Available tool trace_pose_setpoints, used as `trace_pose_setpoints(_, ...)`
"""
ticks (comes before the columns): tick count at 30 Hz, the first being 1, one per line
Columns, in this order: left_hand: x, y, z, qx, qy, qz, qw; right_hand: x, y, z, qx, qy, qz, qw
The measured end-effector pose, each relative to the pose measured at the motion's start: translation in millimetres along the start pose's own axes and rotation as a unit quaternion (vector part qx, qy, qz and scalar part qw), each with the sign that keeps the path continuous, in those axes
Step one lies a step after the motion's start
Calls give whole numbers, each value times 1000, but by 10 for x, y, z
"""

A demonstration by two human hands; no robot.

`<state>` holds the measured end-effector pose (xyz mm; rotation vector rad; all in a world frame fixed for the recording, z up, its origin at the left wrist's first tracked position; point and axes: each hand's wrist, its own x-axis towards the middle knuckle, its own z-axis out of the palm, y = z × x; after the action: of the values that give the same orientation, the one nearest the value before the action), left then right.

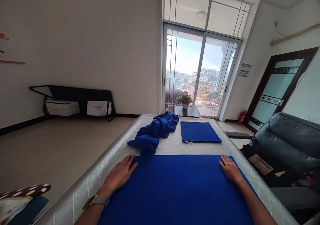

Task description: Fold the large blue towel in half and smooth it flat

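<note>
A large blue cloth [177, 188] lies spread flat on the pale quilted mattress [170, 148]. My left hand [121, 172] rests at its far left corner, fingers apart, palm down. At the far right corner my right hand [230, 169] lies flat on the cloth with its fingers stretched out. Neither hand grips anything. Beyond the spread cloth, a crumpled heap of blue cloth [158, 130] sits on the left. A folded blue cloth [200, 132] with small white tags on its near edge lies flat to the right of the heap.
A dark armchair [295, 145] stands at the right with items on its seat. Patterned fabric [22, 198] shows at the lower left. Past the mattress are a potted plant [184, 99] on a small table and a sliding glass door [185, 64].
</note>
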<state>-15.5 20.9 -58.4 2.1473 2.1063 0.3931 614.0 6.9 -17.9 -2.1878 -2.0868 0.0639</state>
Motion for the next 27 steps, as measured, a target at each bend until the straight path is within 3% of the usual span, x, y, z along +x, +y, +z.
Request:
trace_pose_setpoints(4,-19,72,-59,10,3,-9,1000,38,307,81,1,15,50,999)
trace_pose_setpoints(9,-23,67,-85,29,-6,-2,1000,94,437,153,7,22,60,998)
trace_pose_setpoints(27,27,19,21,12,-6,-17,1000,117,496,229,8,44,55,997)
